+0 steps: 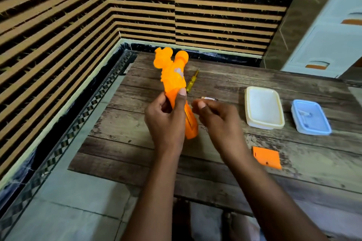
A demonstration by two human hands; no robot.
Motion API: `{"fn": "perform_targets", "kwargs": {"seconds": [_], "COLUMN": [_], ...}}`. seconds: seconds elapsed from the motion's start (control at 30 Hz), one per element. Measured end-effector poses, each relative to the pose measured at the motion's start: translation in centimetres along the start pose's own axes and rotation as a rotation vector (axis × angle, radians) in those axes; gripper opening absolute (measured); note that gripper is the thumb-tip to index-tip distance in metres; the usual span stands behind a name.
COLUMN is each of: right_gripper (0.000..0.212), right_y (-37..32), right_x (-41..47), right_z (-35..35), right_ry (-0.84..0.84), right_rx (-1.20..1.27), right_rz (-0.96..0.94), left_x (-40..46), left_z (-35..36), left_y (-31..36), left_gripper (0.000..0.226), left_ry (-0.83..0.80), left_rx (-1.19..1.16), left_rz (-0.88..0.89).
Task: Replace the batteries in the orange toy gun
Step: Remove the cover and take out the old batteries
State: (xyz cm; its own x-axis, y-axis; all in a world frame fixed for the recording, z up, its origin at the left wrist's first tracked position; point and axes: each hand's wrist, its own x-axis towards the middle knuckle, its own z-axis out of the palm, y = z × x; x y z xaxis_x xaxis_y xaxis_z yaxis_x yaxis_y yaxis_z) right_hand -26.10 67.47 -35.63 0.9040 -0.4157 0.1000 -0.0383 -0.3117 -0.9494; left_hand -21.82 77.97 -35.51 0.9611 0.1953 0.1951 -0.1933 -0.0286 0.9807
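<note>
Forearms: both of yours reach in from the bottom edge, over the near side of the wooden table (121,148).
Left hand (166,121): your fingers and thumb are curled round the middle of the orange toy gun (174,76), holding it above the table with its barrel end pointing away from you.
Right hand (217,119): just beside the gun's grip, fingers curled and thumb tip forward; motion blur means you cannot tell whether it pinches anything.
Battery (209,99): lies on the table just beyond your right fingertips.
Screwdriver (192,82): yellow handle, on the table behind the gun.
Orange cover plate (266,157): flat on the table at your right.
Cream container (263,107): right of centre.
Blue container (310,116): beside the cream one, farther right.
</note>
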Motion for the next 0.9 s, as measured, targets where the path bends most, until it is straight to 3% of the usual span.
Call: {"fn": "perform_targets", "kwargs": {"seconds": [0.1,0.17,0.23,0.37,0.43,0.5,0.6,0.73,0.9], "right_gripper": [0.031,0.033,0.034,0.032,0.036,0.044,0.033,0.021,0.024], "right_y": [-0.3,-0.5,-0.1,0.6,0.8,1.0,1.5,1.9,2.8], "right_x": [-1.2,-1.8,-2.2,-2.4,-2.5,-2.6,-3.0,-2.7,-0.9], "right_z": [0.9,1.2,1.1,1.0,0.6,0.5,0.7,0.5,-0.8], "right_ry": [-0.046,-0.046,-0.049,-0.055,-0.087,-0.132,-0.087,-0.019,0.181], "right_rx": [0.617,0.851,1.030,1.183,1.193,1.133,0.940,0.616,-0.238], "right_rz": [0.306,0.432,0.518,0.594,0.575,0.513,0.423,0.233,-0.170], "left_x": [-0.8,-1.2,-1.4,-2.0,-2.1,-1.9,-1.4,-1.5,-1.0], "left_z": [0.7,1.1,1.3,1.7,1.8,1.8,1.5,1.6,1.4], "left_y": [0.2,0.2,-0.1,0.5,0.7,0.4,0.2,0.7,0.4], "left_gripper": [0.019,0.042,0.061,0.059,0.059,0.062,0.065,0.046,0.016], "left_ry": [-0.094,-0.137,-0.143,-0.167,-0.170,-0.141,-0.095,-0.093,0.085], "left_rx": [0.065,0.151,0.282,0.451,0.461,0.410,0.332,0.235,0.153], "left_rz": [0.113,0.135,0.177,0.314,0.297,0.247,0.213,0.190,0.097]}}
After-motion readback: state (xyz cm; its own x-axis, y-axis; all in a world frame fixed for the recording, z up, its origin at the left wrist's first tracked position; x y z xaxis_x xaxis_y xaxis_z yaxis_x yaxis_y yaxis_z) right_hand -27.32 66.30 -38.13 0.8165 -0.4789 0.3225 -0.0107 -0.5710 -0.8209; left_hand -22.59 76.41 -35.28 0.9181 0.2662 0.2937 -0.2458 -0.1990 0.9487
